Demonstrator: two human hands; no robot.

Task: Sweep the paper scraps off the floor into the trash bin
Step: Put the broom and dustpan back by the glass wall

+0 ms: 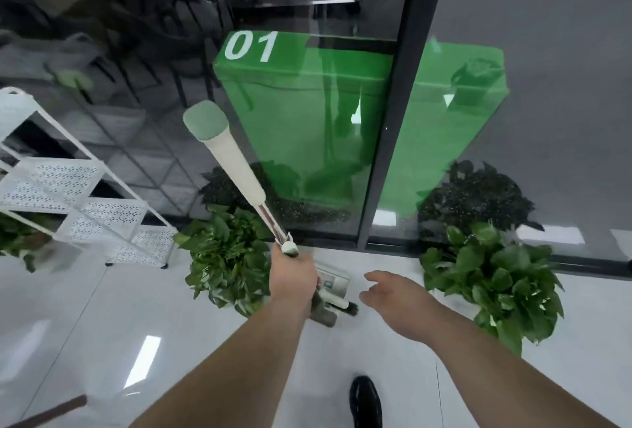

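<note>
My left hand point(294, 276) grips the metal shaft of a broom point(236, 167), whose white grip with a pale green cap points up toward the camera. The broom's head and a dustpan point(333, 294) stand on the white floor just below that hand, partly hidden by it. My right hand point(393, 297) hovers to the right of the dustpan with fingers loosely spread and nothing in it. No paper scraps or trash bin show in view.
A glass wall with a green "01" panel point(307, 113) and a black frame post point(393, 120) stands ahead. Potted plants sit left point(227, 256) and right point(492, 277) of the broom. A white perforated rack point(85, 202) stands at left. My black shoe point(366, 400) is below.
</note>
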